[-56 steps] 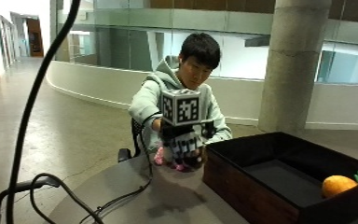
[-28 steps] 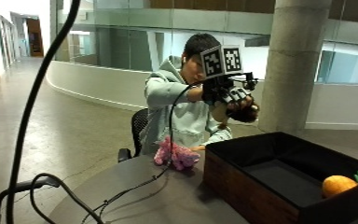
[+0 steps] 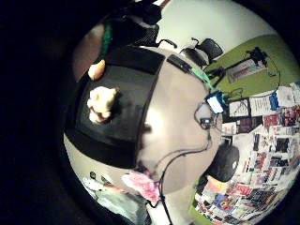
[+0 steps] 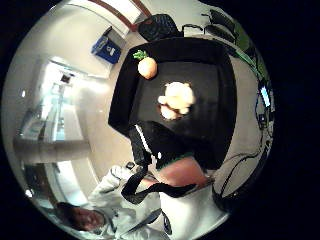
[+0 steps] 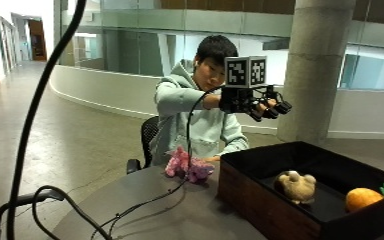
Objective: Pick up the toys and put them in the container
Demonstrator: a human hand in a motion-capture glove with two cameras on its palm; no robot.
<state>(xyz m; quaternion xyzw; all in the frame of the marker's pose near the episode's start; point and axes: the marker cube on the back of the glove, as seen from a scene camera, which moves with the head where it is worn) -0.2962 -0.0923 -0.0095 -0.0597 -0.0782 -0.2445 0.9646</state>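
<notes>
A: Starting at nine o'clock of the table (image 5: 145, 210), there's the pink plush toy (image 5: 189, 165) lying just beside the near wall of the container (image 5: 272, 210), not yet in.

B: It looks soft and light, probably squashy. I'd pinch it round the middle of the body, where there's bulk, rather than a limb.

A: Up around twelve o'clock, the gloved right hand (image 5: 262, 105) hangs high above the container, fingers spread and relaxed, carrying nothing.

B: Below it, the beige plush toy (image 5: 296, 186) lies on the container floor, roughly centre.

A: And toward three o'clock, in the far corner, the orange toy (image 5: 363, 198) with its green top. That one looks firmer and smoother, already home.

B: So two are in and the pink one is left, by my reckoning.
</notes>
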